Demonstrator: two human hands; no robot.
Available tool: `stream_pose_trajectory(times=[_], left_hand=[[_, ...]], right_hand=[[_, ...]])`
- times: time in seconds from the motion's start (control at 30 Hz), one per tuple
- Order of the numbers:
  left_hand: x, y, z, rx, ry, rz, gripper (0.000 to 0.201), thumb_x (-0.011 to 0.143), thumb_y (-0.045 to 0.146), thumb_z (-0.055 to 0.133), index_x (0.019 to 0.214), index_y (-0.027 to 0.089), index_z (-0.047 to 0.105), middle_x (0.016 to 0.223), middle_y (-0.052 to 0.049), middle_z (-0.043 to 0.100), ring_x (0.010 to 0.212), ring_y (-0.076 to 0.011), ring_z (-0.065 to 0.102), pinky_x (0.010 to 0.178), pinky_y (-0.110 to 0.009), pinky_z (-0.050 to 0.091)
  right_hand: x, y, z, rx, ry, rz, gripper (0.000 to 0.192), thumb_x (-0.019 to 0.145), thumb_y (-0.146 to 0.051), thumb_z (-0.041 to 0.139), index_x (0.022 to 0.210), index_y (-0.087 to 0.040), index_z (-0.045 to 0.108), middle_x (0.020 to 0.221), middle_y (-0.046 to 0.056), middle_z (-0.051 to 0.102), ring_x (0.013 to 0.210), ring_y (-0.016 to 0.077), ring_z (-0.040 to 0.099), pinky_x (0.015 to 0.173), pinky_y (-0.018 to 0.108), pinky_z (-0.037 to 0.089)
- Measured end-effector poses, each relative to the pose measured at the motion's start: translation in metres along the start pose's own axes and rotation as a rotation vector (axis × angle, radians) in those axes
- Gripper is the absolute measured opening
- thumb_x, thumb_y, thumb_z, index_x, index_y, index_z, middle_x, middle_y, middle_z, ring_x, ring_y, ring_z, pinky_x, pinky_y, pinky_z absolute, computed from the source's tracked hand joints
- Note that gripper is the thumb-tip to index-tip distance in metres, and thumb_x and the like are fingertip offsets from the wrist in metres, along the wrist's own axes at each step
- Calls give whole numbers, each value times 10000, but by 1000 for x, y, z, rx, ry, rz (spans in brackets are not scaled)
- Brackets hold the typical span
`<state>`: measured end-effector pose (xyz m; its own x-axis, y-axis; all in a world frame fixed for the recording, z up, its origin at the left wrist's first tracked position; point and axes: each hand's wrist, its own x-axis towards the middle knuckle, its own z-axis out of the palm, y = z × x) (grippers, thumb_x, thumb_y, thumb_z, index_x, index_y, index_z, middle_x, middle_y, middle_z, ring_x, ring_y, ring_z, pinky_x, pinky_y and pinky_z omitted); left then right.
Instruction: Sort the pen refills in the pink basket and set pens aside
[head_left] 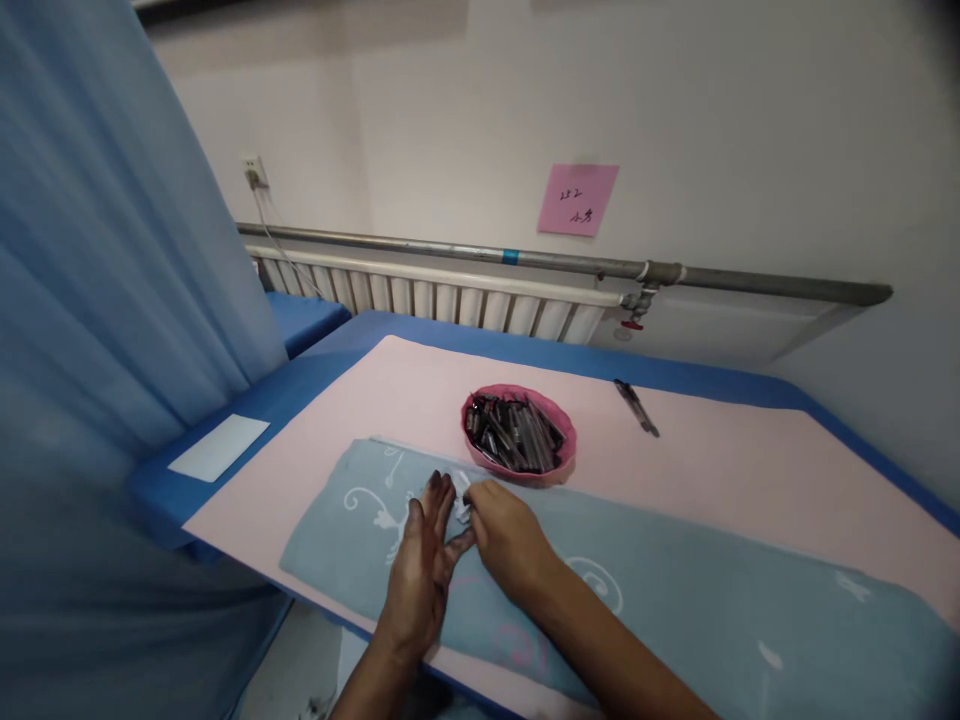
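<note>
1. The left hand [421, 560] lies flat, fingers spread wide, on a grey-blue towel with white swirls [675, 590].
2. The right hand [504, 530] pinches a small white crumpled scrap [460, 507] between narrow fingers, just beside the left fingertips.
3. A pink round basket of dark metal pieces [519, 434] sits just behind the hands on the pink-covered surface [750, 470].
4. A black pen [637, 407] lies well apart, to the right.

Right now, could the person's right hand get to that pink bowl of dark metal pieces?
Probably yes: the right hand lies on the towel just before the pink bowl, with nothing between them.
</note>
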<state>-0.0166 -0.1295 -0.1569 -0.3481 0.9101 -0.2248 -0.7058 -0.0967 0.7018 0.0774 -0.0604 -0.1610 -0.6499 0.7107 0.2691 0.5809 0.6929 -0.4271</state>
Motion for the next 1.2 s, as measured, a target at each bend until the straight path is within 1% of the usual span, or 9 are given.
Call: stream_pose_trajectory(times=[0.1,0.2,0.33,0.5,0.67,0.87,0.93,1.07,1.2], left_hand=[[2,-6,-7,84,-5,5,600,862,592,304,1355,268,416,1484,-66,330,1360,-225,277,1060,-407,322],[0,-14,-15,353,-91,178,625,857,576,347,1386,244,371,1484,-73,329,1363,-223,271,1124,-388,200],[-9,-19,-21,790,-302,439,643,888,473,368,1456,257,161,1546,-62,145,1400,-238,142,1137,-418,152],[-14,-21,-22,1186,-647,694,786,845,529,420,1466,260,20,1556,-81,50,1403,-307,46,1118,-520,140],[-9,-25,-25,1326,-838,860,806,834,604,345,1467,206,44,1529,-138,176,1399,-327,29,1087,-558,181],[-12,-28,-26,1473,-993,889,665,888,453,391,1448,192,145,1358,-119,503,1341,-255,311,1098,-575,47],[-14,-27,-25,1483,-1027,839,624,895,398,403,1437,178,184,1315,-115,546,1296,-249,386,1098,-570,70],[-17,-20,-19,1537,-1006,760,544,870,310,464,1384,207,321,1240,-95,599,1199,-255,490,1001,-450,363],[-19,-12,-9,1509,-1003,740,601,844,324,502,1396,198,301,1263,-98,583,1187,-266,496,1017,-484,332]], right_hand=[[-10,-6,1,103,-1,-54,194,802,-46,415,873,-174,543,851,60,589,795,177,534,713,279,432],[-17,-14,0,60,-113,-100,193,788,-54,410,837,-179,549,829,63,587,747,179,528,650,270,419],[-9,-6,-9,52,-100,76,173,763,-63,396,751,-172,530,742,49,576,679,167,503,640,279,403],[-20,2,-7,502,-8,211,140,786,-178,416,725,-185,541,674,10,580,637,149,536,583,242,430],[-31,21,-8,612,-66,252,138,769,-251,490,716,-193,604,701,9,627,646,155,570,604,254,462],[-20,34,-39,749,167,470,227,787,-321,531,965,-190,583,835,28,659,721,167,603,627,261,469],[-20,25,-46,714,65,366,217,796,-258,514,988,-197,594,883,32,664,759,164,606,659,261,465],[-20,10,-44,458,-245,-37,268,706,-60,463,840,-195,651,814,13,653,773,146,568,726,260,423],[-18,11,-39,356,-264,-78,268,694,-31,436,801,-174,635,766,15,624,739,143,529,730,270,406]])
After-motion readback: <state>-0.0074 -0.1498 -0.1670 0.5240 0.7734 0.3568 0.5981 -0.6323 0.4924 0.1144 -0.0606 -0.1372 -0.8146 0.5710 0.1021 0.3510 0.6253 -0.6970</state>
